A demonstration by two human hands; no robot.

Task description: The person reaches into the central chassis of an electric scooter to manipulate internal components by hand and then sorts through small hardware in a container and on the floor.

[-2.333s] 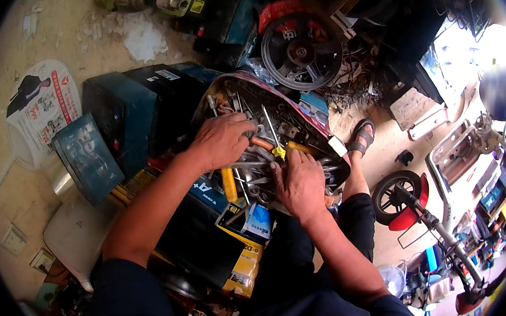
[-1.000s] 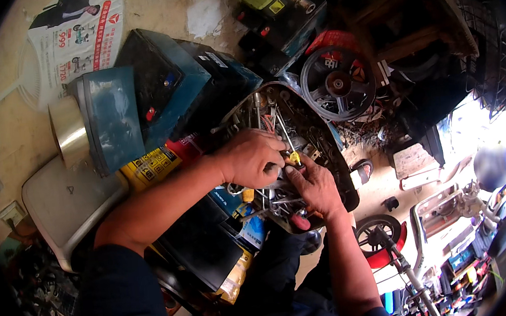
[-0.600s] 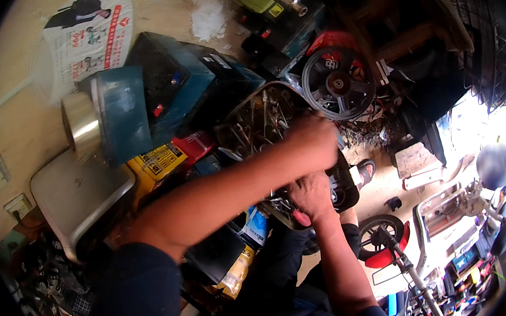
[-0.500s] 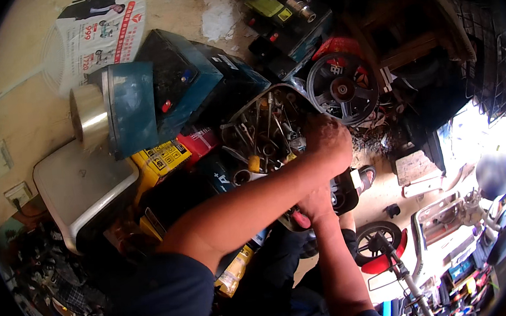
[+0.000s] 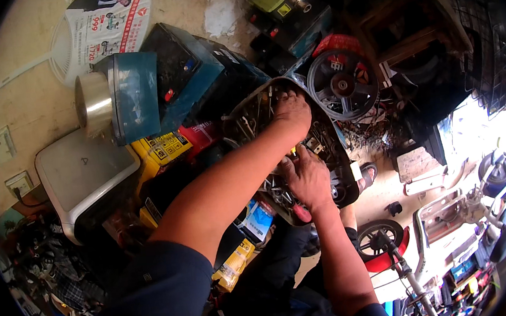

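Observation:
A dark open box (image 5: 350, 167) full of loose metal tools and parts stands before me. My left hand (image 5: 292, 113) is inside its far part, fingers curled down among the tools; whatever they grip is hidden beneath them. Nearer to me, my right hand (image 5: 310, 180) rests over the middle of the box, its thumb and forefinger apart. A small yellow piece (image 5: 293, 151) shows just beyond those fingertips. Wrenches (image 5: 245, 124) lie left of my left hand. At the box's near end is a red handle (image 5: 302, 213), below my right hand.
A black spoked wheel (image 5: 343, 85) stands against the box's far right. Blue-and-black cases (image 5: 191, 73) and a grey-lidded bin (image 5: 89, 172) are on the left, with yellow boxes (image 5: 162, 154) between. Another person's sandalled foot (image 5: 368, 176) is right of the box. A small wheel (image 5: 380, 240) stands nearer.
My left hand has moved left and farther into the box, away from my right hand. The right hand has shifted up over the tools, and its fingers now show.

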